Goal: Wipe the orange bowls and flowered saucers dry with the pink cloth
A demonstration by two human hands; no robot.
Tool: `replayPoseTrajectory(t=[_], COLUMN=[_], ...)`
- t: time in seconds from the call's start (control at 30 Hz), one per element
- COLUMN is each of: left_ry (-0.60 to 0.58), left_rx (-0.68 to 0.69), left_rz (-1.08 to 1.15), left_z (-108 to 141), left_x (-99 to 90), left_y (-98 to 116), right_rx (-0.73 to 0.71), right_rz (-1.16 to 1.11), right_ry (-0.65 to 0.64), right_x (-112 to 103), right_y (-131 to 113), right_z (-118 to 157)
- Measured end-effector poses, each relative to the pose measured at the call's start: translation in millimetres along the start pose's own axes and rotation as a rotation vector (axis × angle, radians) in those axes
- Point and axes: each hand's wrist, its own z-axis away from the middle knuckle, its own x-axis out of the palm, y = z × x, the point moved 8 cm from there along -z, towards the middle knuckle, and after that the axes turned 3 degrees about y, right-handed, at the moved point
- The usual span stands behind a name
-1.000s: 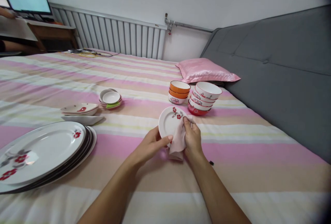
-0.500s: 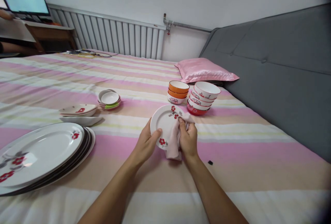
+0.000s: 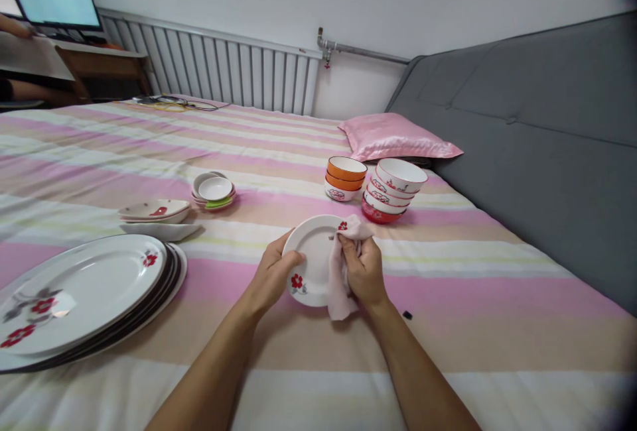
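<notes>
A small white plate (image 3: pixel 313 252) with red flowers is held tilted above the bed in front of me. My left hand (image 3: pixel 275 274) grips its left rim, thumb on the upper face and fingers underneath. My right hand (image 3: pixel 365 268) pinches a pale pink cloth (image 3: pixel 337 285) against the plate's right side. The cloth covers part of the plate and hangs below its edge. Just beyond the hands stand a stack of orange and white bowls (image 3: pixel 344 179) and a taller stack of white and red bowls (image 3: pixel 393 192).
Large flowered oval plates (image 3: pixel 99 285) lie stacked at the left. Behind them are oblong dishes (image 3: pixel 155 212) and small round dishes (image 3: pixel 215 189). A pink pillow (image 3: pixel 398 136) rests by the grey headboard (image 3: pixel 537 99). A small black object (image 3: pixel 407 315) lies right of my forearm. Far left, a person's arm (image 3: pixel 14 25) shows beside a monitor.
The plate has come slightly nearer and turned, its lower flower shifting left. My left hand has moved a little left and down with it. The cloth stays against the plate's right side.
</notes>
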Motion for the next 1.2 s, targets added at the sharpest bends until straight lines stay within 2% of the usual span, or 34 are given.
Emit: replayPoseTrajectory(t=[0.27, 0.5, 0.57, 0.7, 0.93, 1.03, 1.13, 1.2], left_ry=[-0.185, -0.273, -0.245, -0.086, -0.108, -0.124, -0.127, -0.157], left_rx=[-0.074, -0.147, -0.200, -0.282, -0.305, -0.236, -0.172, -0.148], left_rz=[-0.041, -0.073, -0.095, -0.097, 0.191, 0.229, 0.156, 0.105], left_z=[2, 7, 8, 8, 3, -1, -1, 1], left_x=[8.0, 11.8, 7.6, -4.7, 8.8, 7.9, 8.2, 15.0], left_y=[-2, -4, -10, -20, -18, -11, -6, -6], right_rx=[-0.028, -0.059, -0.056, -0.029, 0.067, 0.142, 0.203, 0.254], right_rz=[0.158, 0.229, 0.250, 0.208, -0.048, -0.114, -0.135, -0.118], right_ry=[-0.179, -0.337, -0.386, -0.425, -0.299, -0.123, 0.105, 0.234], right_x=[6, 19, 22, 26, 22, 9, -9, -18], right_y=[-3, -7, -7, -4, 4, 13, 24, 32], right_z=[0, 5, 7, 10, 3, -4, -8, -8])
